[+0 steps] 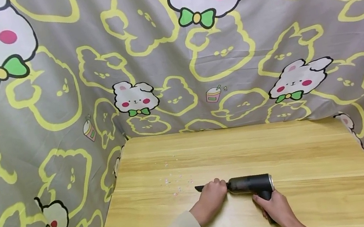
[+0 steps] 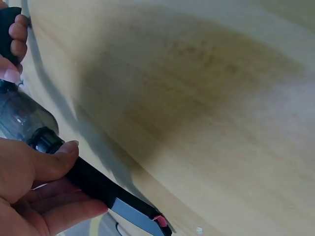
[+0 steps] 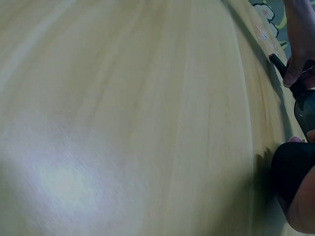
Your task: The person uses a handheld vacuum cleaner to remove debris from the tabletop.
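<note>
Our right hand (image 1: 278, 205) is gripping the vacuum (image 1: 249, 184), our left hand (image 1: 212, 195) its nozzle (image 1: 199, 188); we're apparently aiming, needing to slide toward ten o'clock, onto the bits (image 1: 166, 181).

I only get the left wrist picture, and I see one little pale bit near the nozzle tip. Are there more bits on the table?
Observer: Yes, the head view shows lots of tiny pale bits scattered on the wooden table, mostly left of the nozzle in that picture.
Operator: Ooh! My picture cuts off the back of the black tool. What does it look like?
Observer: In the head view, a silvery rim edges the back of the black tool, above the right hand.
</note>
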Tool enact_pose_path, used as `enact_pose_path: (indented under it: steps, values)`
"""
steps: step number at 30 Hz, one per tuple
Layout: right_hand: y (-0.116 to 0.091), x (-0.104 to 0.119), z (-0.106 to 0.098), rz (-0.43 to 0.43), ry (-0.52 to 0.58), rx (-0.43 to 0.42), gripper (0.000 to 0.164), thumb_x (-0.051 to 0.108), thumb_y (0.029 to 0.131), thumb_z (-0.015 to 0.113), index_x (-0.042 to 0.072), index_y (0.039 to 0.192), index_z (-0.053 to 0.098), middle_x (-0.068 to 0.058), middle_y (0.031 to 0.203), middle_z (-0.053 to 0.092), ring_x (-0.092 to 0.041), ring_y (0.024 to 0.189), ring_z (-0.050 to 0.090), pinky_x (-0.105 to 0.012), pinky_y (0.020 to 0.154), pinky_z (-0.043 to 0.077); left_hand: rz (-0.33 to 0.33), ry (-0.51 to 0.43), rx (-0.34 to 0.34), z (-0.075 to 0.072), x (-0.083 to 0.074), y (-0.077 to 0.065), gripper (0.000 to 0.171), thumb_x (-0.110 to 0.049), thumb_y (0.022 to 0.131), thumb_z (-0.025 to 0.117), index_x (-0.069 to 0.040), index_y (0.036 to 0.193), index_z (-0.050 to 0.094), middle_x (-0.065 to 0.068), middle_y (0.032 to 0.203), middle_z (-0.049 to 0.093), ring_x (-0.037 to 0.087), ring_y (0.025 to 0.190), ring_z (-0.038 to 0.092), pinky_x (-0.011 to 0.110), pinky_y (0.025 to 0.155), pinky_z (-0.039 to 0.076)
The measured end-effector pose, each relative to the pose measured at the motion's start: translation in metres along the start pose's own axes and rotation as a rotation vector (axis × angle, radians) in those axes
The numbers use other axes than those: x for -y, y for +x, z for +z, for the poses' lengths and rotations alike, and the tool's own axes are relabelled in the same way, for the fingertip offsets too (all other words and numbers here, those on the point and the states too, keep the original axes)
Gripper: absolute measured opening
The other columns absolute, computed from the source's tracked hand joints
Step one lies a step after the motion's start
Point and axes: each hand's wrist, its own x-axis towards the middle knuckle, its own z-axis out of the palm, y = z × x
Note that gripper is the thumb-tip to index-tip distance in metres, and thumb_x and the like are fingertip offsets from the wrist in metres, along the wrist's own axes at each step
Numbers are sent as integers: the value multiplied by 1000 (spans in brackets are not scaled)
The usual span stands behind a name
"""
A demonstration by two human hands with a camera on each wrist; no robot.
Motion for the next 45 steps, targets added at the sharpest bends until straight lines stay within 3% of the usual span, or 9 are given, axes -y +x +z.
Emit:
enact_pose_path:
  steps: [4, 13, 20, 25, 34, 39, 45]
  values:
    - [-5, 1, 5, 2, 6, -6, 36, 33, 92, 77, 3, 84, 59, -3, 48, 58, -14, 39, 56, -29, 40, 48, -10, -15, -1, -1, 1, -8, 4, -11, 89, 77, -10, 87, 74, -1, 71, 68, 4, 58, 63, 16, 48, 54]
    - [-15, 2, 16, 6, -11, 1, 37, 34, 92, 78, 4, 94, 57, -2, 49, 57, -14, 40, 55, -29, 42, 47, -7, -43, -33, -1, 5, -26, 5, -10, 89, 78, -9, 86, 74, 0, 70, 66, 6, 56, 64, 18, 47, 55]
    - [-19, 4, 20, 16, 11, 7, 38, 34, 92, 78, 3, 99, 58, -3, 50, 58, -15, 41, 55, -29, 41, 46, 36, -44, -49, 1, 11, -29, 4, -9, 89, 78, -9, 87, 74, 0, 72, 67, 6, 56, 63, 16, 49, 55]
    - [-16, 6, 19, 28, 53, 2, 40, 37, 92, 77, 3, 100, 56, -5, 52, 59, -15, 42, 57, -30, 41, 49, 61, -40, -75, 4, 17, -20, 3, -9, 90, 77, -9, 88, 75, 0, 74, 69, 6, 60, 66, 16, 52, 57]
    - [-1, 7, 7, 36, 82, -6, 46, 43, 93, 75, 2, 96, 56, -5, 53, 62, -17, 44, 59, -32, 43, 52, 84, 29, -71, 9, 19, 11, 10, -7, 92, 75, -15, 85, 72, -3, 73, 68, 3, 61, 65, 15, 53, 56]
    - [8, 7, -2, 31, 80, -25, 46, 45, 94, 75, 2, 86, 61, -5, 53, 63, -17, 44, 61, -31, 44, 52, 78, -1, -66, 12, 17, 27, 10, -6, 93, 73, -14, 87, 74, -3, 75, 70, 4, 62, 67, 15, 53, 57]
    - [18, 9, -4, 20, 105, -24, 45, 43, 94, 75, 2, 90, 58, -5, 55, 62, -17, 45, 60, -32, 44, 53, 75, -16, -67, 17, 22, 39, 11, -4, 94, 71, -13, 89, 75, -2, 75, 71, 5, 63, 68, 15, 54, 57]
